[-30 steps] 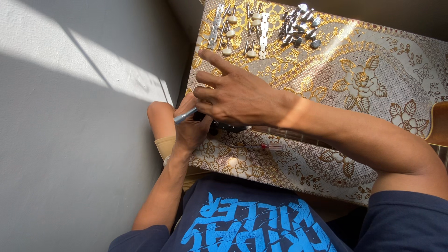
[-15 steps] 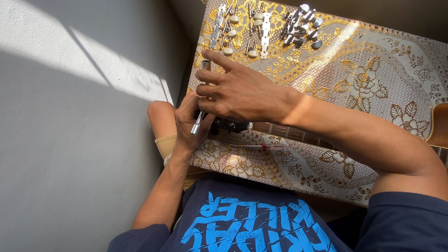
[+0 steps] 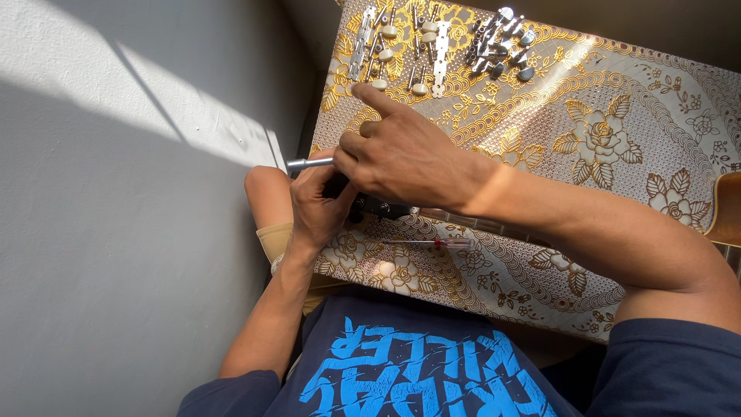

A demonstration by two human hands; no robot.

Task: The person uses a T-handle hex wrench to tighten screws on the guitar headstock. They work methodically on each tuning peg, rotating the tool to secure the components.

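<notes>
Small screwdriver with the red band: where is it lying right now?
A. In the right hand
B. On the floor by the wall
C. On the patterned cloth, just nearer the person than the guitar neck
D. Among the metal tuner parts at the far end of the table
C: the small screwdriver lies free on the patterned cloth, just on the near side of the guitar neck, with neither hand on it.

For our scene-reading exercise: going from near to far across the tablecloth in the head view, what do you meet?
Small red-handled screwdriver → dark guitar headstock under the hands → right hand → metal tuning pegs and plates at the far edge.
</notes>
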